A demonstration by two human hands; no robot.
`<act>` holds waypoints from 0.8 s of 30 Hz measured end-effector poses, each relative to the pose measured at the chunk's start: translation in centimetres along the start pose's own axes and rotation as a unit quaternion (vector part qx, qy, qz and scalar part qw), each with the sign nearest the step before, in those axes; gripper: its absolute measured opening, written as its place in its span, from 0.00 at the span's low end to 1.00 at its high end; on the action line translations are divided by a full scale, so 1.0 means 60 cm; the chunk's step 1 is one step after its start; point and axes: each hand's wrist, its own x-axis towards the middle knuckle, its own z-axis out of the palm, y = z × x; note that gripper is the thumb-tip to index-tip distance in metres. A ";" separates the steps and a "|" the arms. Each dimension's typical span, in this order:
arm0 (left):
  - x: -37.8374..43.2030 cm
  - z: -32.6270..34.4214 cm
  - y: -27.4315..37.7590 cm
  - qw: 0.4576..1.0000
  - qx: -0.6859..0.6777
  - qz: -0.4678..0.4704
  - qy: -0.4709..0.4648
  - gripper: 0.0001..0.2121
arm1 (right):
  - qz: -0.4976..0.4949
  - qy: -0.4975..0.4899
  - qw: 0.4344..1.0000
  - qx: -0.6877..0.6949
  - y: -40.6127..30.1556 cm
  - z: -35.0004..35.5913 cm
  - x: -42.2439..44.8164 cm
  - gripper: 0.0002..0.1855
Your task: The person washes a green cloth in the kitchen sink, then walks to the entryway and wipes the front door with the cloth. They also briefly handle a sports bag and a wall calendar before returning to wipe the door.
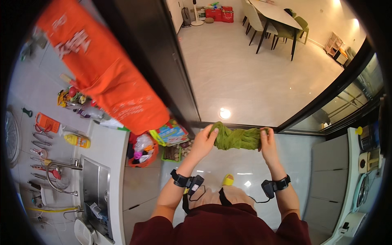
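Note:
A bunched, wrinkled green cloth [237, 139] is stretched sideways in front of me, above the threshold of a doorway. My left hand [204, 139] grips its left end, with the thumb pressed on the fabric. At the right end, my right hand [268, 142] pinches the cloth between thumb and fingers. The middle of the cloth hangs between both hands in loose folds. Each wrist wears a black strap with a small device, the left device [194, 184] and the right device [268, 189], both with cables.
Left of me runs a counter with a steel sink [95, 183] and tap [62, 165]. An orange apron [119, 79] hangs by the dark door frame [159, 55]. Below it stand an orange-red bag [142, 150] and green crate [171, 154]. Grey cabinets [329, 171] line the right; a dining table [275, 12] stands beyond.

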 end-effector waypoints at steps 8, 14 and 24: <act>0.259 0.081 0.059 0.989 -0.015 -0.069 -0.127 0.14 | -0.215 -0.160 0.951 -0.152 -0.040 0.013 0.205 0.29; 0.469 0.051 0.057 0.995 -0.025 0.003 -0.096 0.11 | 0.077 -0.226 0.962 0.131 -0.065 -0.006 0.428 0.21; 0.821 -0.004 -0.081 0.994 -0.088 -0.053 0.048 0.13 | 0.097 -0.176 0.936 0.290 -0.195 0.009 0.820 0.13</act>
